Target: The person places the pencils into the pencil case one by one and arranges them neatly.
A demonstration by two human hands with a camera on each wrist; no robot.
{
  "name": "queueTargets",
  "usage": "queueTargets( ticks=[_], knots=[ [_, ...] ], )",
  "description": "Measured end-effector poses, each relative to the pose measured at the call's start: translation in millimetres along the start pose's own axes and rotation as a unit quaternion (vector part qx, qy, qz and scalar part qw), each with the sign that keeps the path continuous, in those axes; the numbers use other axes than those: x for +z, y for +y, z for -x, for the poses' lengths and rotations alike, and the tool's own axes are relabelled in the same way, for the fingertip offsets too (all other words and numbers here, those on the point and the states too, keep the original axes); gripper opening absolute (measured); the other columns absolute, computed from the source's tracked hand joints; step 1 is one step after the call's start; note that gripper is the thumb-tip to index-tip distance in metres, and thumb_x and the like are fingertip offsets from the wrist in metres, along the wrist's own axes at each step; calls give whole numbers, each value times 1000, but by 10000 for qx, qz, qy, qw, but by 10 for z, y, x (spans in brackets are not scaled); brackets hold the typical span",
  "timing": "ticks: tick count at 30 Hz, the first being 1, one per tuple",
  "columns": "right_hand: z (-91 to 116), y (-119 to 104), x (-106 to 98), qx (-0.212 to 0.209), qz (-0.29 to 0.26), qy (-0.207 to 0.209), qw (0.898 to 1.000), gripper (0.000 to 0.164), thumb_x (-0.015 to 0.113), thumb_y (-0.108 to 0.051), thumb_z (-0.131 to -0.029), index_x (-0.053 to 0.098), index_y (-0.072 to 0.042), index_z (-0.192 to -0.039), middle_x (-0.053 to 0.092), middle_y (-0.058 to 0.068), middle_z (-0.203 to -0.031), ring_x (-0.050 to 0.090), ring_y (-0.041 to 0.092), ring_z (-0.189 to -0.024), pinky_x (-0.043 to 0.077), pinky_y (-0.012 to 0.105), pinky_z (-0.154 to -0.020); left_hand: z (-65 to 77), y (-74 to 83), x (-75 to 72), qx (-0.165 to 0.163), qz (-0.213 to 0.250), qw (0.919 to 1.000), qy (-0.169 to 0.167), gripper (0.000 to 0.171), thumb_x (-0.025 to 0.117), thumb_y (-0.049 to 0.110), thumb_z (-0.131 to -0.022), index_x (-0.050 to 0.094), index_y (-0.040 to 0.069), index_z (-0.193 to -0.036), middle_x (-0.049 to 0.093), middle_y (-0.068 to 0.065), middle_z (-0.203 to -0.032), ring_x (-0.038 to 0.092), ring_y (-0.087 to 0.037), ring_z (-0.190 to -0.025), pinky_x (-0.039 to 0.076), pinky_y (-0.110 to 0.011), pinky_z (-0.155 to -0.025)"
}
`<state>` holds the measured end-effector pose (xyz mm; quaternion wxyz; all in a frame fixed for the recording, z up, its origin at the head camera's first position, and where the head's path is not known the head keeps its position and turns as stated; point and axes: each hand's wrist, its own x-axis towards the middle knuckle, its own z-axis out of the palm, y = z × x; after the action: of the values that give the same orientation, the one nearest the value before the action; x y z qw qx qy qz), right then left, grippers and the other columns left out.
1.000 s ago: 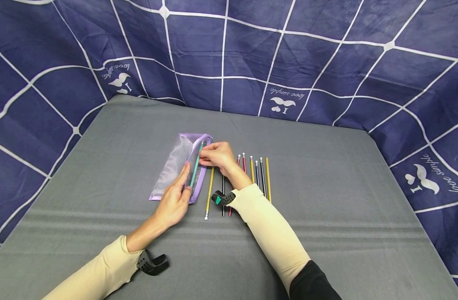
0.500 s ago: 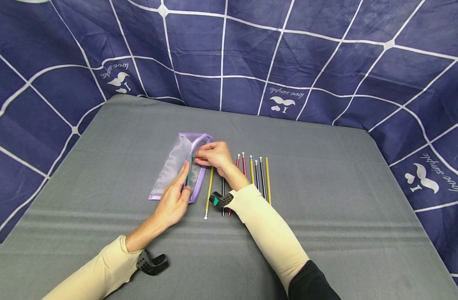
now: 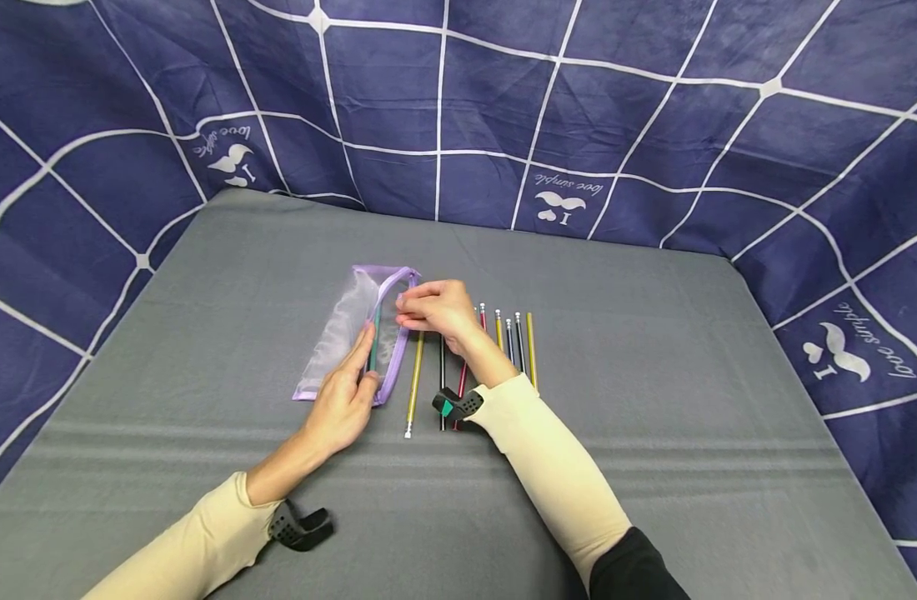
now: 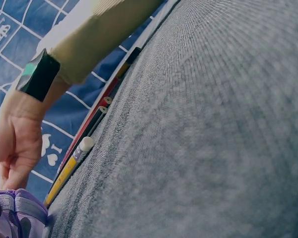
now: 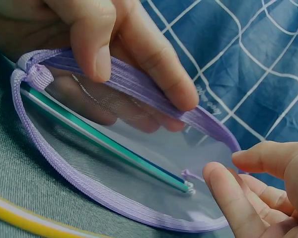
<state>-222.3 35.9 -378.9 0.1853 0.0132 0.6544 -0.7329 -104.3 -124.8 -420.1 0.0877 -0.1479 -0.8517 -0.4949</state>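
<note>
A purple-edged mesh pencil pouch [image 3: 338, 342] lies unzipped, its mouth facing right. My left hand [image 3: 343, 408] grips the near zipper edge [image 5: 139, 82], with thumb and index over the edge and other fingers behind the mesh. Inside the pouch lies a teal pencil [image 5: 109, 141], a dark blue strip along its side. My right hand [image 3: 439, 312] is at the far end of the mouth, its fingertips [image 5: 216, 173] beside the rim and apart from the pencil's end. Nothing shows between its loosely bent fingers.
Right of the pouch lie a yellow pencil [image 3: 413, 387], a black pencil [image 3: 442, 367] and a red pencil [image 3: 462, 379]. Several more pencils, including another yellow pencil [image 3: 532, 350], lie beyond my right wrist. Grey cloth [image 3: 653, 417] covers the table; a blue checked curtain [image 3: 488, 100] hangs behind.
The teal pencil has moved left, deeper into the pouch. My right hand has let go of it and drawn slightly back to the right. My left hand keeps its grip on the pouch.
</note>
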Motion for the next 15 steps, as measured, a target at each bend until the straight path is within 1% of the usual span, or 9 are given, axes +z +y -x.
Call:
queueTargets(
  ticks=[1,2,4,6,8,11,15],
  knots=[
    [17,-6,-15,-27,16,-9,10000,20,67,11,-85,65,15,-104,69,30,-95,70,14,-62,59,25,-67,1,3,-2,8,-1,10000,2,63,45,-9,-90,28,-8,-151,27,-24,-157,26,-33,-145,20,-44,-119],
    [31,-10,-30,-57,21,-6,10000,20,67,11,-85,65,15,-104,69,31,-97,70,15,-63,59,26,-68,0,3,-2,23,-4,10000,7,63,45,-9,-90,28,-9,-151,27,-24,-156,26,-33,-145,20,-44,-119],
    [60,-16,-62,-112,-2,-13,9999,19,66,11,-85,66,15,-103,69,29,-94,70,15,-63,59,26,-68,-2,5,-2,37,1,10000,13,63,45,-9,-90,28,-9,-151,27,-24,-156,26,-33,-145,20,-45,-119],
    [87,-22,-96,-168,-13,2,9999,18,66,11,-85,66,16,-102,70,24,-87,70,15,-63,60,27,-67,0,9,-3,34,0,10000,19,63,45,-9,-90,28,-9,-151,27,-23,-157,26,-33,-145,20,-43,-119],
    [118,-35,-139,-231,-25,34,9997,18,66,12,-84,65,16,-102,69,17,-81,70,16,-63,60,27,-67,-1,11,-1,20,4,10000,28,63,45,-9,-90,28,-8,-151,27,-23,-157,26,-32,-145,20,-40,-119],
    [173,-58,-214,-279,2,97,9996,18,67,11,-84,65,15,-102,70,20,-85,70,16,-64,60,27,-66,0,9,1,-3,9,10000,37,64,45,-8,-90,28,-7,-151,27,-22,-157,26,-31,-145,19,-37,-119],
    [236,-76,-322,-300,-8,169,9994,18,67,11,-84,65,14,-101,71,24,-89,70,17,-64,60,27,-66,1,-1,4,3,32,10000,46,64,45,-9,-90,28,-7,-151,26,-22,-157,25,-32,-145,19,-38,-119]
  ],
)
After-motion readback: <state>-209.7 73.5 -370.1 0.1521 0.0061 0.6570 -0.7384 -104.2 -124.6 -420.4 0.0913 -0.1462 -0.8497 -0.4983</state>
